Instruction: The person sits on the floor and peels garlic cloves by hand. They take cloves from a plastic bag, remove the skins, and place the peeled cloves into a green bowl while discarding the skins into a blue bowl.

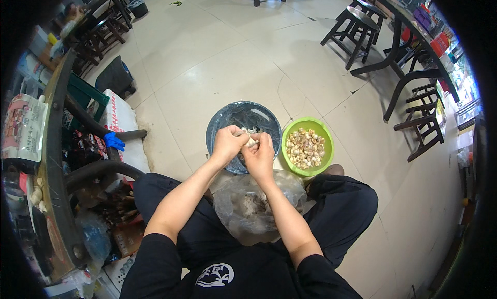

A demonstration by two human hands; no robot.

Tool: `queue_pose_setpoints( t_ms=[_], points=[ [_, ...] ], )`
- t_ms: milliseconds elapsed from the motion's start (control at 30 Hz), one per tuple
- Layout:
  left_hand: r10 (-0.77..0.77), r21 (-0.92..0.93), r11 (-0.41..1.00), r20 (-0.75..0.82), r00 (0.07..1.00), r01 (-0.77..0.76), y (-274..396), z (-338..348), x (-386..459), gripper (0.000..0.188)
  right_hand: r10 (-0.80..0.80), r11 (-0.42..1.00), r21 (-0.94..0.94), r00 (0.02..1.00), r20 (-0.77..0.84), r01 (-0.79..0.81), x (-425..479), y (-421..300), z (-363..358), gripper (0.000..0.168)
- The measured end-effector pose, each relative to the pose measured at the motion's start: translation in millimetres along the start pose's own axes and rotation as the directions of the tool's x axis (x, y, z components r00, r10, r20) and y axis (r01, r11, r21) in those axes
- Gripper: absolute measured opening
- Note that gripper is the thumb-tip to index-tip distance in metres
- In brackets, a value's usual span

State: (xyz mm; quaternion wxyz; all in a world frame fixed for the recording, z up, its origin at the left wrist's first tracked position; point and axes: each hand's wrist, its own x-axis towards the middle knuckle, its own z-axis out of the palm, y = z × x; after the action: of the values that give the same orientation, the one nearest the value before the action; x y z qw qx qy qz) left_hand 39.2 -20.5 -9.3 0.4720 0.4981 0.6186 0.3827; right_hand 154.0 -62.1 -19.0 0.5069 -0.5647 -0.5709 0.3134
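A whitish garlic bulb (251, 142) is pinched between the fingertips of both my hands. My left hand (230, 143) grips it from the left, my right hand (259, 154) from the right and below. Both hands are above a dark blue basin (217, 124) lined with a plastic bag, where pale scraps of skin show partly behind my fingers. Right of it stands a lime-green bowl (330, 144) holding many separated garlic cloves (304, 148). Between my legs lies a clear plastic bag (229, 206) with whitish contents that look like garlic, blurred by the film.
At the left is a wooden table (58, 198) with curved dark legs; a white foam box (118, 120) and a dark dustpan (114, 76) stand near it. Wooden stools (353, 27) and another table (411, 23) are at the right. A bin (138, 8) stands far left on the tiled floor.
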Motion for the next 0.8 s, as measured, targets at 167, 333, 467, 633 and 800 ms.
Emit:
queue_pose_setpoints(
  t_ms=[167,333,467,633,800],
  points=[
    [-0.065,-0.084,0.994,0.099,0.993,0.073,4,-7,6,0.010,0.251,0.756,0.527,0.915,0.316,-0.389,11,27,-8,0.030],
    [-0.076,-0.006,0.997,0.095,0.993,0.077,-2,-8,10,0.014,0.235,0.621,0.679,0.920,0.314,-0.391,9,32,-4,0.029],
    [0.096,0.392,0.911,0.109,0.989,-0.131,19,-7,0,0.019,0.301,0.615,0.618,0.870,0.390,-0.490,11,42,-12,0.029],
    [0.103,0.395,0.918,-0.127,0.987,-0.045,10,-32,25,0.022,0.272,0.742,0.547,0.920,0.283,-0.388,19,28,-29,0.027],
    [0.095,0.460,0.880,0.075,0.993,-0.119,-3,-25,22,0.024,0.247,0.560,0.660,0.861,0.445,-0.501,32,21,-45,0.024]
  ],
)
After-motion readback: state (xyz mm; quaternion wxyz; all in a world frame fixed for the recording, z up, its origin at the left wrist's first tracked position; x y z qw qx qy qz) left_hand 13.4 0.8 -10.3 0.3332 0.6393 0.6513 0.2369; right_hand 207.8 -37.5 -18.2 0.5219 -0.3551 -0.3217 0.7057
